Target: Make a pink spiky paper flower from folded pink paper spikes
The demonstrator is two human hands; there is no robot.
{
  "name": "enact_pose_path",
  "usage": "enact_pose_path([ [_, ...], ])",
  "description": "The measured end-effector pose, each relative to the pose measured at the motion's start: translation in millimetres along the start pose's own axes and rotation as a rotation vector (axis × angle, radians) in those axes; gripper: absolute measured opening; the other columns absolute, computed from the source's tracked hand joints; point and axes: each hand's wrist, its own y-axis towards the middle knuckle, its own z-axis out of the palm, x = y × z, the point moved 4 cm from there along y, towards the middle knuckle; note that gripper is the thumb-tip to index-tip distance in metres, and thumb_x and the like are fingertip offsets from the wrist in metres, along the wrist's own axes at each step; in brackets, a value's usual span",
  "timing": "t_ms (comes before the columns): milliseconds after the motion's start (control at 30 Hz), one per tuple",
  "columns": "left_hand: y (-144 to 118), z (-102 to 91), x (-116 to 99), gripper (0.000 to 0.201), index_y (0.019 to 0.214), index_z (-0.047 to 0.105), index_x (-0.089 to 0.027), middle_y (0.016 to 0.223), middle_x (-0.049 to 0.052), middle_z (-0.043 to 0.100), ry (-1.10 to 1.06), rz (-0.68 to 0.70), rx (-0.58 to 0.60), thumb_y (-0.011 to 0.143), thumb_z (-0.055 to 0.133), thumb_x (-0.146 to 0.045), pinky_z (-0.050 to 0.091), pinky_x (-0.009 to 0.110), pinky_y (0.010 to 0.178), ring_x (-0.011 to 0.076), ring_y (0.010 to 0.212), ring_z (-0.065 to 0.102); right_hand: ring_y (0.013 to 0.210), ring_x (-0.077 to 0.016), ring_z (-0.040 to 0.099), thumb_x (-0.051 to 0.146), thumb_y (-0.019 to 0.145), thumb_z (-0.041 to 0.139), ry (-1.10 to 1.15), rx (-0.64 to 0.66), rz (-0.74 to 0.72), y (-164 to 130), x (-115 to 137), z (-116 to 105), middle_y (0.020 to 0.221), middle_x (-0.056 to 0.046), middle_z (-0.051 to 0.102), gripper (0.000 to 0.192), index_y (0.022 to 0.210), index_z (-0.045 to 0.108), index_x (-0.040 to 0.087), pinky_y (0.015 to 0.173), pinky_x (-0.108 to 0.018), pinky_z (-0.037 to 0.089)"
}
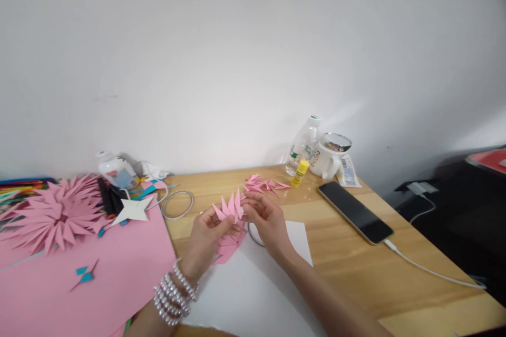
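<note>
Between my two hands is a pink folded-paper piece point(229, 206) with several pointed petals fanning upward. My left hand point(211, 229) pinches its lower left side, thumb in front. At its right end, my right hand point(264, 216) grips it between thumb and fingers. Under my hands, more pink folded paper point(229, 246) shows, partly hidden by my left hand. A white paper sheet point(261, 284) lies below on the wooden table point(336, 263). Just beyond my right hand rests a small heap of pink folded points point(263, 184), beside an upright yellow glue stick point(299, 174).
A clear bottle point(303, 145), a white mug point(329, 157) and a charging phone point(356, 212) are on the right. At left, a large pink paper flower point(59, 216), a white star point(133, 210) and a white bottle point(116, 170) stand around pink sheets point(130, 279). A tape roll point(177, 214) lies between.
</note>
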Motion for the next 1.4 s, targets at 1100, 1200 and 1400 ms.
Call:
enact_pose_path([
  [1100, 1.8, -0.9, -2.2, 0.011, 0.069, 0.063, -0.012, 0.060, 0.002, 0.064, -0.165, -0.106, 0.123, 0.063, 0.069, -0.018, 0.047, 0.019, 0.051, 0.0103, 0.052, 0.058, 0.074, -0.0153, 0.062, 0.014, 0.061, 0.067, -0.038, -0.011, -0.053, -2.4, -3.5, -0.9, 0.081, -0.003, 0.066, 0.055, 0.113, 0.048, 0.019, 0.069, -0.030, 0.051],
  [1200, 1.3, -1.1, -3.0, 0.011, 0.067, 0.062, -0.012, 0.057, 0.001, 0.063, -0.146, -0.090, 0.098, 0.061, 0.070, -0.019, 0.047, 0.020, 0.048, 0.0107, 0.049, 0.058, 0.074, -0.0155, 0.062, 0.012, 0.062, 0.064, -0.069, -0.033, -0.045, -3.2, -4.0, -1.0, 0.080, -0.003, 0.066, 0.056, 0.114, 0.047, 0.019, 0.069, -0.030, 0.051],
  [1400, 3.5, -3.5, 1.4, 0.011, 0.062, 0.062, -0.011, 0.055, 0.001, 0.062, -0.208, -0.159, 0.099, 0.058, 0.071, -0.017, 0.047, 0.017, 0.046, 0.0084, 0.046, 0.056, 0.071, -0.0142, 0.061, 0.011, 0.062, 0.062, -0.087, -0.062, -0.078, -4.4, -2.6, 0.0, 0.078, -0.001, 0.065, 0.058, 0.117, 0.045, 0.019, 0.066, -0.027, 0.050],
])
